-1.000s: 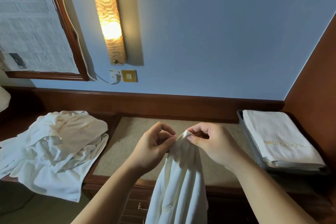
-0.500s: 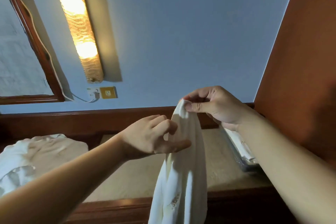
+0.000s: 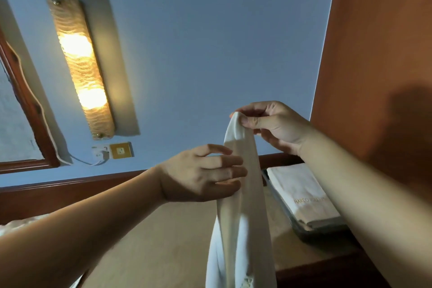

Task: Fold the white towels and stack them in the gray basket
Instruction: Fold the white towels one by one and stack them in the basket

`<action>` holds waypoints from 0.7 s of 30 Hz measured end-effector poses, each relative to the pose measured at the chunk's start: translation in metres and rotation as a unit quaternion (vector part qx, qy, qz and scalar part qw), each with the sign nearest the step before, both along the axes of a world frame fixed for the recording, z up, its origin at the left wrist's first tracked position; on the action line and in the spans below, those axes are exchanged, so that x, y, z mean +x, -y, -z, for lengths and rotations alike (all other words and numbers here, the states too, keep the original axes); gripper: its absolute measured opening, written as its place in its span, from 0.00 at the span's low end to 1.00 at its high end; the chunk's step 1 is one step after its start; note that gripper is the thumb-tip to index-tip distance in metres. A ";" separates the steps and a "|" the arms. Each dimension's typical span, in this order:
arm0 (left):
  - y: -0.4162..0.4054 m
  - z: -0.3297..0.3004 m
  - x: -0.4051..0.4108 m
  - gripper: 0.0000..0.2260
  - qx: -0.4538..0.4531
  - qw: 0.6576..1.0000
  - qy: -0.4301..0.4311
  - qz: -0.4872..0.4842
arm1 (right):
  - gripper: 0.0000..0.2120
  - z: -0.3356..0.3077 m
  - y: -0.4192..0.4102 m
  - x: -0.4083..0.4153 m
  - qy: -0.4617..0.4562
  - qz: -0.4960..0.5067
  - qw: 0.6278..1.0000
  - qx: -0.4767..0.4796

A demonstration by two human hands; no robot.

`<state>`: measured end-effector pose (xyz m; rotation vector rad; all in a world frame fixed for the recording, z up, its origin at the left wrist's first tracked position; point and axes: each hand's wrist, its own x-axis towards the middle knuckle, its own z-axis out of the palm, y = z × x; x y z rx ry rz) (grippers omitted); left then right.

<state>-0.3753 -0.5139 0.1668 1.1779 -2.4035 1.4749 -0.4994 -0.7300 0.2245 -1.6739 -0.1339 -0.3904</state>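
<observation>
White towel (image 3: pixel 243 194), gray basket (image 3: pixel 313 234), blue wall (image 3: pixel 210 42)

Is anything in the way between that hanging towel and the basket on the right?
Nothing visible blocks it. The towel hangs from the right hand; the basket sits beyond, already holding a folded towel with open space above.
</observation>
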 end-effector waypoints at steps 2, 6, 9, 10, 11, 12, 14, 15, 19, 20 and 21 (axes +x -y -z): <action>0.004 -0.006 0.000 0.05 0.009 1.000 -0.001 0.002 | 0.16 -0.004 -0.001 0.000 0.005 0.004 1.000 -0.007; 0.008 -0.016 0.006 0.04 -0.013 1.000 -0.002 -0.009 | 0.18 -0.015 0.007 0.000 0.016 0.007 1.000 -0.015; 0.013 -0.017 0.015 0.06 -0.041 0.999 0.015 -0.024 | 0.15 -0.022 0.015 -0.001 0.019 0.012 1.000 0.001; 0.016 -0.016 0.017 0.07 -0.048 0.998 0.019 -0.025 | 0.15 -0.024 0.016 -0.001 0.019 0.012 1.000 0.009; 0.019 -0.015 0.017 0.09 -0.053 0.998 0.018 -0.023 | 0.14 -0.025 0.016 0.000 0.020 0.011 1.000 0.016; 0.022 -0.015 0.015 0.10 -0.056 0.998 0.017 -0.020 | 0.13 -0.027 0.016 0.000 0.020 0.010 1.000 0.022; 0.029 -0.014 0.009 0.14 -0.062 0.998 0.016 -0.009 | 0.11 -0.028 0.015 0.003 0.016 0.012 0.999 0.025; 0.033 -0.015 0.006 0.15 -0.060 0.998 0.015 -0.003 | 0.12 -0.029 0.015 0.004 0.013 0.013 1.000 0.022; 0.050 -0.011 0.001 0.10 -0.023 0.999 0.028 0.005 | 0.12 -0.026 0.014 0.009 0.005 0.009 1.000 0.006; 0.054 -0.009 0.002 0.09 -0.014 0.999 0.028 0.005 | 0.12 -0.025 0.014 0.010 0.004 0.012 1.000 0.004; 0.057 -0.009 0.002 0.08 -0.003 1.000 0.028 0.006 | 0.11 -0.024 0.014 0.011 0.003 0.016 1.000 0.001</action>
